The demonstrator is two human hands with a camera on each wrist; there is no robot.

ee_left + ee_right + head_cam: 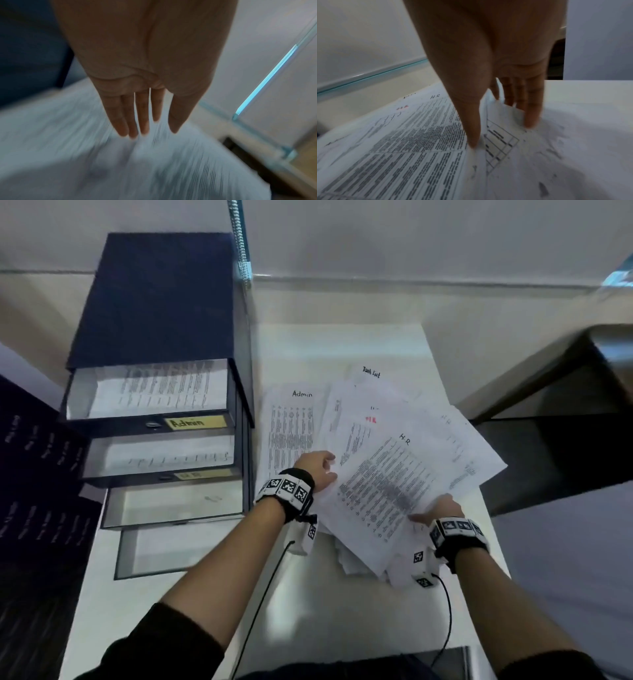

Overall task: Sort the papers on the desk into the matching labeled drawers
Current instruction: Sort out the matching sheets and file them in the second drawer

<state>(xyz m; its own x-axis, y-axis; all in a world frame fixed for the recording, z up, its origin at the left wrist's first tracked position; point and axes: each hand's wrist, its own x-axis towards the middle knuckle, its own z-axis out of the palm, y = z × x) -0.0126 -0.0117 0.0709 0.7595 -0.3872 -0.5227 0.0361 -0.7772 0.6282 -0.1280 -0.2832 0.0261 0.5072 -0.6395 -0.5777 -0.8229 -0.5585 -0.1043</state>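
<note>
R hand [496, 94]: our thumb and fingers pinch HR sheet [387, 474] corner.
L hand [145, 81]: fingers straight, apart, over pile.
Tip: we'd lift one sheet only, w/ L steadying, into HR drawer [161, 463].

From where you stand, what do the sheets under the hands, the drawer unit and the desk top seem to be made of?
The sheets look like thin matte office paper: printed text, corners that bend and overlap. The drawer unit seems to be dark board with a cloth-like matte cover, though it could be plastic; its drawer fronts look clear, probably acrylic. The desk top is smooth, white and slightly glossy, likely laminate.
</note>
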